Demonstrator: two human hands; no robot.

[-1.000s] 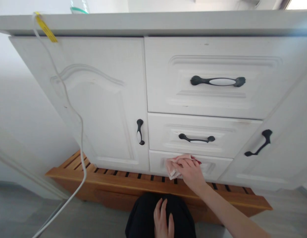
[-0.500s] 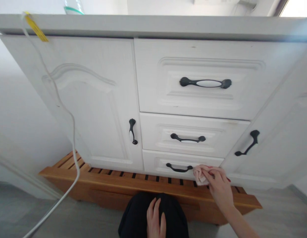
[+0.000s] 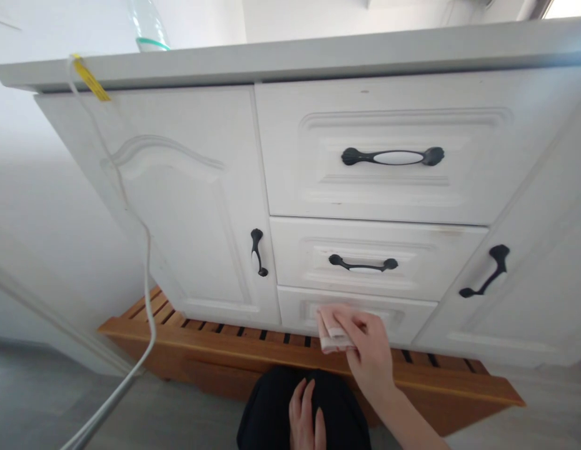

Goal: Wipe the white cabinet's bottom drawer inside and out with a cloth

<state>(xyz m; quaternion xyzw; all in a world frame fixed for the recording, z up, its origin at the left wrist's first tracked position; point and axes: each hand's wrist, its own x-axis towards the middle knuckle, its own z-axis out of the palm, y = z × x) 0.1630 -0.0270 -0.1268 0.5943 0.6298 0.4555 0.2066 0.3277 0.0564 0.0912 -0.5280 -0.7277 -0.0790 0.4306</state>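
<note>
My right hand [image 3: 371, 350] grips a folded pink cloth [image 3: 332, 330] in front of the bottom drawer [image 3: 410, 319] of a white cabinet. The cloth and hand cover that drawer's handle. On my dark-clothed knee [image 3: 257, 412] rests my left hand [image 3: 307, 415], its fingers stretched out and holding nothing. Above the cloth is the middle drawer [image 3: 426, 250] with a black handle [image 3: 363, 265], and higher up the large top drawer [image 3: 459, 194] has a black and white handle [image 3: 392, 157].
A slatted wooden bench [image 3: 215, 350] stands along the cabinet's foot. A white cable [image 3: 147, 275] with a yellow tag [image 3: 96, 83] hangs down the left door [image 3: 178, 219]. On the countertop [image 3: 295, 59] stands a clear container [image 3: 148, 28]. The right door has a black handle [image 3: 487, 272].
My right hand has moved left with the cloth, from the right end of the bottom drawer's handle to in front of it. My left hand stays on the knee. The view has tilted slightly.
</note>
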